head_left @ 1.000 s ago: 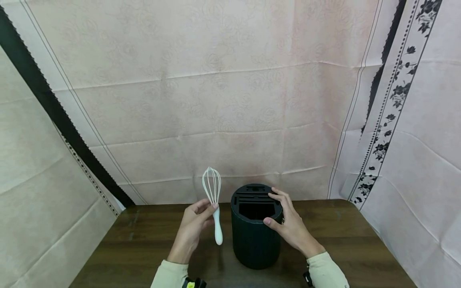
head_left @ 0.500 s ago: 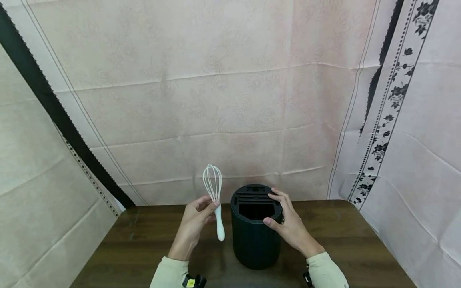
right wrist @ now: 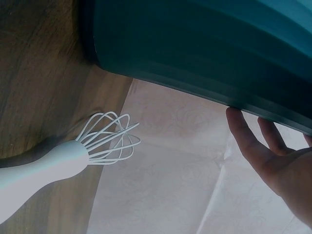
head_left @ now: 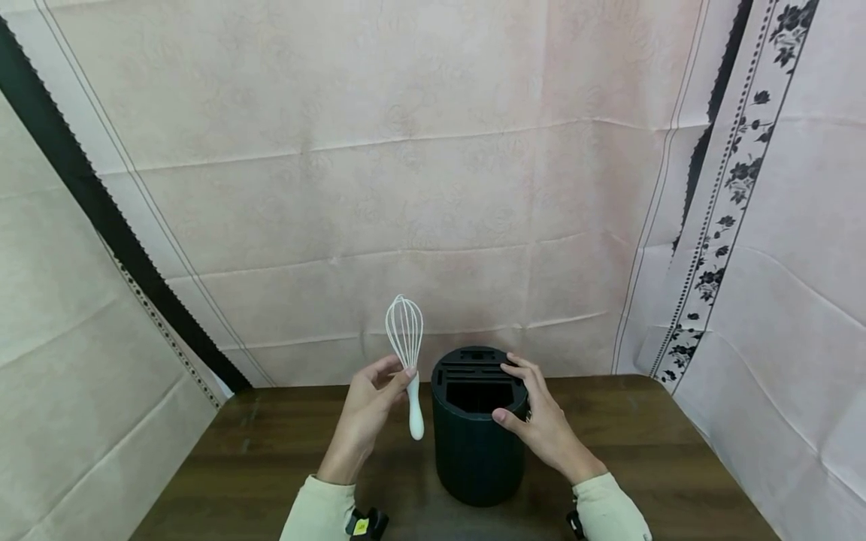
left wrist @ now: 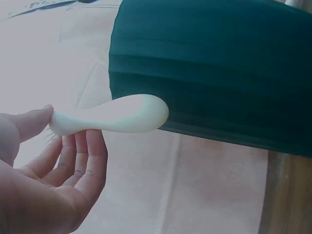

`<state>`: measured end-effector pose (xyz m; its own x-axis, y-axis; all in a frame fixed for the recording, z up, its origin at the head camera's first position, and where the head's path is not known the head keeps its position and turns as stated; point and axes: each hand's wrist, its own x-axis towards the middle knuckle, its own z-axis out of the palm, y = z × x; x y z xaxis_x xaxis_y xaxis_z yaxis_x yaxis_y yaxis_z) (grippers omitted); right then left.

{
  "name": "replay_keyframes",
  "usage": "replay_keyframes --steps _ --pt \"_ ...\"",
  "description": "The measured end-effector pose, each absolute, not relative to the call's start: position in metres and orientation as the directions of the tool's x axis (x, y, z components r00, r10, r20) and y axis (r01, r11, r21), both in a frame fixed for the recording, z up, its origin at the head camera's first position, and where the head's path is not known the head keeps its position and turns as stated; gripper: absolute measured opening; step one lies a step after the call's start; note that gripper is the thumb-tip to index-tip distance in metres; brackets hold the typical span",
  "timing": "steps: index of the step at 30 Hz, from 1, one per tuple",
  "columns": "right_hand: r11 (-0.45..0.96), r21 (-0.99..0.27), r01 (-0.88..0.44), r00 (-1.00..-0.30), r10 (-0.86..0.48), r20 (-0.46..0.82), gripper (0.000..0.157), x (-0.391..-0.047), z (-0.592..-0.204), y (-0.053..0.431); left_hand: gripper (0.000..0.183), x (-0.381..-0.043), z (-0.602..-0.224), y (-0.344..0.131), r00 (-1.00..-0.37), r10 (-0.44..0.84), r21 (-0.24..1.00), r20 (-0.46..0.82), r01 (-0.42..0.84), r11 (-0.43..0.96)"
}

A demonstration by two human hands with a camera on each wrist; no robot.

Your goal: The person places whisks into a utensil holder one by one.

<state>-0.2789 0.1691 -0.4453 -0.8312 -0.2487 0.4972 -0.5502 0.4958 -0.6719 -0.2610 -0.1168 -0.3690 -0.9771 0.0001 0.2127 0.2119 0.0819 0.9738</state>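
Presently, left hand pinches likely light, smooth whisk at its neck; right hand apparently grips holder inside table's far edge.

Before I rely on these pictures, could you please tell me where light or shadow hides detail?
Head view: the dark green utensil holder's body looks almost black, and its opening is too dark to read inside; left wrist view: the white whisk handle is washed out; right wrist view: the right hand is dim, darkest at its fingertips.
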Motion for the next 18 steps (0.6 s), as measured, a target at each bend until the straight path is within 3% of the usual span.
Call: replay_keyframes --steps 18 --pt "0.489 -0.658 -0.574 -0.815 -0.255 0.521 0.07 -0.278 -0.445 0.169 0.04 -0.256 -0.339 -0.109 -0.952 0.026 0.945 0.306 0.307 0.113"
